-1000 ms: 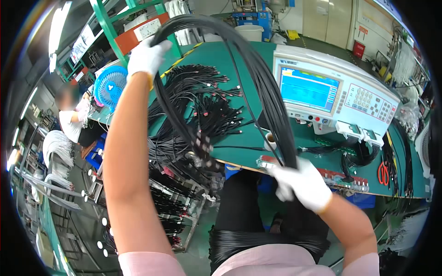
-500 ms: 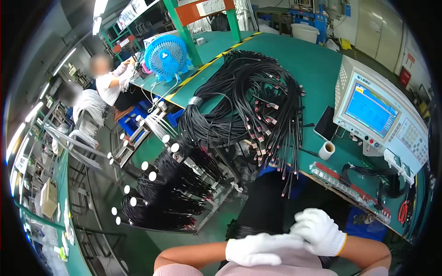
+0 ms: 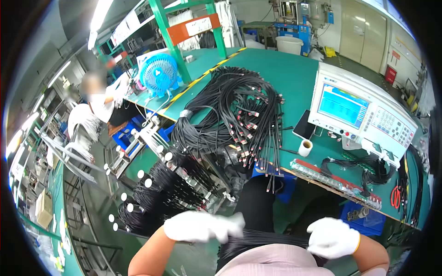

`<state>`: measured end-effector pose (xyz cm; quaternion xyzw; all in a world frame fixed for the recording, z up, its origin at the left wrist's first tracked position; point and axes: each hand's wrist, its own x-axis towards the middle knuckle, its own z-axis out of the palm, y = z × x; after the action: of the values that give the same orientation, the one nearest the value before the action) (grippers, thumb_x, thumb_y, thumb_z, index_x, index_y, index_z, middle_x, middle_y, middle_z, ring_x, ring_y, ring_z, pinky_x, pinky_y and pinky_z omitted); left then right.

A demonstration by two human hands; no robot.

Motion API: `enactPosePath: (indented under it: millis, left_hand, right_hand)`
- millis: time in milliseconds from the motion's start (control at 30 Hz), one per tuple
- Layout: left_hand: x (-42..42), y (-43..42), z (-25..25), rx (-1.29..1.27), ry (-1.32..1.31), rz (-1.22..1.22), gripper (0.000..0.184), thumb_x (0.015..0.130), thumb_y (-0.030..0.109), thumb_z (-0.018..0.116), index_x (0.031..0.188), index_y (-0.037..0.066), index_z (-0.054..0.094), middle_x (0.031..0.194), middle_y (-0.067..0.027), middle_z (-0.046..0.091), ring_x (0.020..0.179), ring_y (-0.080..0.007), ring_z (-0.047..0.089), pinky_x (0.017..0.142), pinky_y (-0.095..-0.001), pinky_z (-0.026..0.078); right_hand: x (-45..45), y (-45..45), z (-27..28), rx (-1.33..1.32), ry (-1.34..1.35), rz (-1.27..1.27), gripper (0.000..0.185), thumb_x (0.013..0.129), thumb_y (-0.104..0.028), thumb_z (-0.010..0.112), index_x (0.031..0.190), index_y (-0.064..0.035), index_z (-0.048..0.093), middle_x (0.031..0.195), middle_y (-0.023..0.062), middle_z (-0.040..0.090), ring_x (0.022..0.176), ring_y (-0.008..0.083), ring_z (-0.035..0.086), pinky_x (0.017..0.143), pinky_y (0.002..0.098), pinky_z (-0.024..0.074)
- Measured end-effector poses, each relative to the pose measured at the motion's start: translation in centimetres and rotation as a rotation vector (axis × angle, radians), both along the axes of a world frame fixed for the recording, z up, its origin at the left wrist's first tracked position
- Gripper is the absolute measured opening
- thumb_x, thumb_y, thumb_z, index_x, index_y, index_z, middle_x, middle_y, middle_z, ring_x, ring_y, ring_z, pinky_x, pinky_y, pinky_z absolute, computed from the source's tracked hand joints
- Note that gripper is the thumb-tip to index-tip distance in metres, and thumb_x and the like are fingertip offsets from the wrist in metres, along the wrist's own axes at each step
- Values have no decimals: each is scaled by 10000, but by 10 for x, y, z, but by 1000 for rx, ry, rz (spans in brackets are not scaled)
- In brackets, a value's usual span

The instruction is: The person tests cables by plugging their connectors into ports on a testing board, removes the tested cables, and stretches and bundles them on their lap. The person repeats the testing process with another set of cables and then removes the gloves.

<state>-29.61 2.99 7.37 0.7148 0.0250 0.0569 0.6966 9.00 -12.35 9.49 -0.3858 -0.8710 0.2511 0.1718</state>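
My left hand (image 3: 205, 227), in a white glove, is over the left side of my lap, its fingers stretched out and slightly blurred, holding nothing. My right hand (image 3: 332, 238), gloved too, is at the right side of my lap with its fingers curled; whatever may be in them is hidden. Between the hands a bundle of black cables (image 3: 271, 238) lies across my lap. On the green table (image 3: 287, 69) rests a large heap of black cables (image 3: 221, 110) with small connectors at their ends, some hanging over the front edge.
A white tester (image 3: 363, 110) with a blue screen stands at the right, near a cup (image 3: 305, 147), a phone (image 3: 304, 125), a connector strip (image 3: 334, 181) and red-handled scissors (image 3: 395, 197). A blue fan (image 3: 159, 74) and a co-worker (image 3: 102, 101) are at the left. Cable racks (image 3: 161, 188) stand below.
The raised cable loop from one second ago has left my hands, and the heap lies on the table. Since half a second ago my hands have moved apart, the left one leftward.
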Motion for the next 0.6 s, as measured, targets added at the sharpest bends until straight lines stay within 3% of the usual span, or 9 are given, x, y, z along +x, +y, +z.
enactPosePath:
  millis: [33, 100, 133, 167, 233, 300, 400, 500, 600]
  left_hand:
    - [-12, 2, 1, 5, 148, 338, 455, 971, 325, 522, 1274, -12, 560, 1454, -192, 420, 1379, -279, 362, 1133, -367, 254]
    - [25, -10, -6, 364, 313, 169, 444, 972, 326, 522, 1261, -8, 565, 1376, -182, 503, 1334, -271, 415, 1120, -363, 277]
    - [61, -30, 1, 324, 281, 183, 428, 964, 308, 536, 1255, -5, 562, 1324, -169, 537, 1280, -268, 462, 1102, -366, 301]
    - [91, -42, -10, 165, 236, 113, 417, 965, 297, 528, 1265, 9, 555, 1323, -162, 538, 1257, -262, 478, 1074, -356, 334]
    - [136, -72, -20, 419, 427, 135, 381, 939, 345, 523, 1163, 43, 588, 1142, -176, 624, 1094, -330, 576, 952, -366, 436]
    - [155, -84, -28, 471, 483, 93, 343, 918, 333, 531, 1114, 60, 595, 1051, -169, 642, 1023, -347, 592, 921, -373, 451]
    - [160, -82, 25, 502, 679, -163, 338, 921, 325, 532, 1152, 90, 607, 1098, -164, 645, 1066, -303, 600, 927, -357, 446]
    - [87, -58, -47, -48, 108, -222, 464, 962, 314, 524, 1345, 54, 524, 1328, -141, 569, 1223, -234, 541, 1035, -350, 392]
    - [31, -53, -29, -181, 535, 41, 507, 947, 215, 579, 1390, 2, 457, 1400, -125, 506, 1261, -223, 510, 1080, -353, 359]
  right_hand:
    - [2, -4, 10, -10, 36, -189, 286, 809, -355, 696, 724, -83, 671, 745, 92, 646, 853, 306, 633, 809, 386, 495]
    - [-16, 4, 11, 189, 204, -217, 336, 779, -388, 727, 903, -78, 690, 897, 91, 667, 914, 315, 624, 847, 407, 480]
    - [-34, 4, 22, 285, 68, -228, 451, 743, -403, 747, 1032, -66, 672, 984, 93, 664, 934, 331, 617, 884, 414, 459]
    - [-49, 5, 23, 329, -2, -215, 392, 757, -381, 739, 954, -52, 656, 946, 92, 657, 919, 323, 607, 883, 413, 450]
    - [-56, -1, 0, 185, -200, -50, 358, 795, -407, 705, 800, -60, 614, 813, 88, 626, 795, 323, 596, 823, 430, 454]
    - [-47, -11, -21, 230, -138, -15, 408, 867, -388, 633, 632, -67, 542, 635, 97, 547, 641, 317, 558, 697, 416, 463]
    - [-34, -26, -26, 65, -18, 126, 405, 856, -310, 668, 562, -56, 552, 604, 131, 555, 645, 329, 575, 653, 402, 480]
    - [-16, -39, -32, -102, 121, 136, 386, 863, -291, 662, 581, -37, 591, 617, 130, 572, 673, 333, 589, 659, 408, 483]
    - [2, -37, -39, -158, 44, 60, 350, 843, -281, 681, 596, -43, 611, 645, 136, 597, 689, 329, 605, 636, 400, 487]
